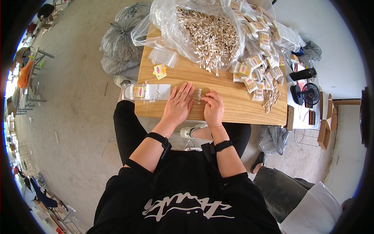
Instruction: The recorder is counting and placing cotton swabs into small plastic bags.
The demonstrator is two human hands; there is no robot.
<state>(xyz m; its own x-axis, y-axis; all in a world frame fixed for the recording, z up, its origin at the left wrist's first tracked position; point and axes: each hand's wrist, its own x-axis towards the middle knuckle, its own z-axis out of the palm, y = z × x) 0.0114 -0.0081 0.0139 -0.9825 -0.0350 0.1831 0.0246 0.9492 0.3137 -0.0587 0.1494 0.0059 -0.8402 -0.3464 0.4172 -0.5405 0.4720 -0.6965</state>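
Note:
A small row of cotton swabs (197, 94) lies side by side on the wooden table between my two hands. My left hand (179, 102) rests flat, its fingers stretched out and their edge against the row's left end. On the row's right side, my right hand (214, 109) is curled, with its fingertips close to the swabs; whether anything is inside the fingers is hidden. Left of my left hand, a clear plastic bag of swabs with a yellow label card (139, 92) lies over a white sheet (163, 91).
A large clear bag of loose swabs (212, 37) fills the table's far side. Filled packets (255, 60) pile up at the right, beside loose swabs (270, 99). Label cards (159, 71) and empty clear bags (163, 57) lie far left. A black fan (310, 93) stands on a side table.

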